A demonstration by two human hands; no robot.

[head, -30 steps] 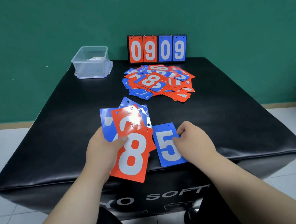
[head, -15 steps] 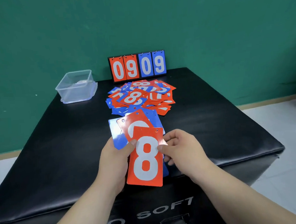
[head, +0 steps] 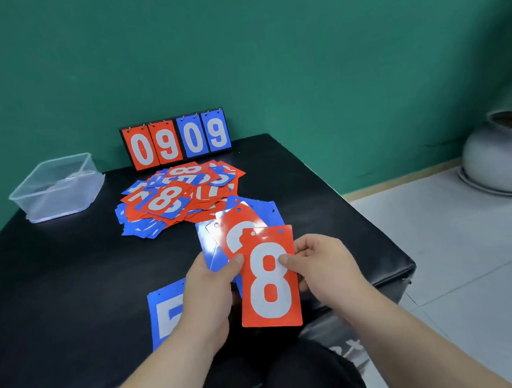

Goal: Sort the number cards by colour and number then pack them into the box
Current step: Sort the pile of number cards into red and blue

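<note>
At the bench's (head: 58,283) near edge, the left hand (head: 208,291) grips a fan (head: 250,215) of cards. The right hand (head: 323,268) pinches its top card, a red 8 (head: 268,284). Left of the 8 lies a blue 5 (head: 166,315). Beyond the 8 sits the pile (head: 176,196), then the scoreboard (head: 175,140), with the box (head: 57,189) far left.

The blue card (head: 166,313) on the table (head: 59,298) is half covered by the left hand (head: 208,291), and its numeral is only partly seen. The red card (head: 238,220) behind the red 8 card (head: 268,284) is mostly hidden, its number unreadable. The grey pot (head: 497,158) is cut off by the right edge.
</note>
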